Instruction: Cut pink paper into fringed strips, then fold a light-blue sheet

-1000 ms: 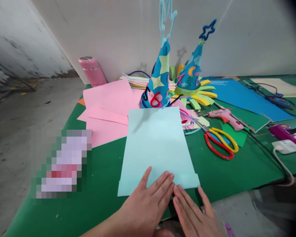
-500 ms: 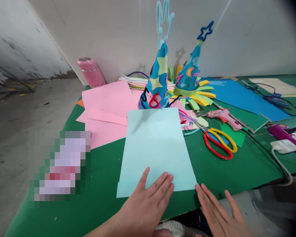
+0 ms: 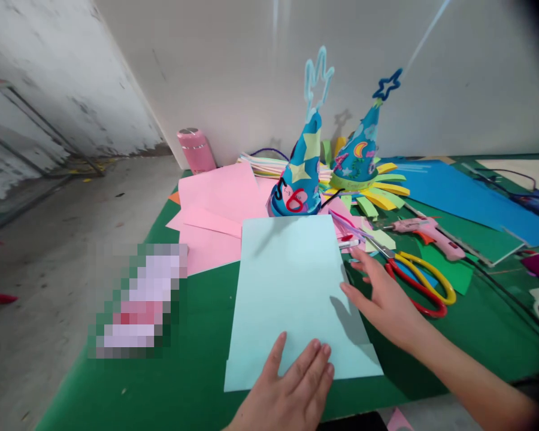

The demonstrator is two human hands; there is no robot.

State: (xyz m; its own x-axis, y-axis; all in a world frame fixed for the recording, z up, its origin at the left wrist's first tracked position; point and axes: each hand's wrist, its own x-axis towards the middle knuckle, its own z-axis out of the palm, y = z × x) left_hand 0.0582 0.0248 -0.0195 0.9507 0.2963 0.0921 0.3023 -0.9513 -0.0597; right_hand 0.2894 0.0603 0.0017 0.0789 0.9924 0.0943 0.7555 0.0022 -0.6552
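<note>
A pale blue sheet of paper [image 3: 287,287] lies in front of me, with what looks like a second layer showing along its near edge. My left hand [image 3: 291,383] rests flat on its near end, fingers stretched out. Over the sheet's right side hovers my right hand [image 3: 386,299], fingers apart and holding nothing; its shadow falls on the paper. Close to that hand are scissors [image 3: 431,281] with one red and one yellow handle, and a marker [image 3: 349,243]. Beyond the sheet stands a blue cone hat [image 3: 303,173] with stars and a red 6.
A second cone hat [image 3: 357,149] stands behind. Pink paper [image 3: 220,194] and a pink bottle [image 3: 196,151] are at the left. On the right lie a pink glue gun [image 3: 431,233], its cord, and blue sheets [image 3: 458,194]. A pixelated object [image 3: 148,299] sits near the left edge.
My right hand has moved from the sheet's near right corner up and forward toward the scissors and marker. My left hand stays flat on the paper. The view has shifted left and up.
</note>
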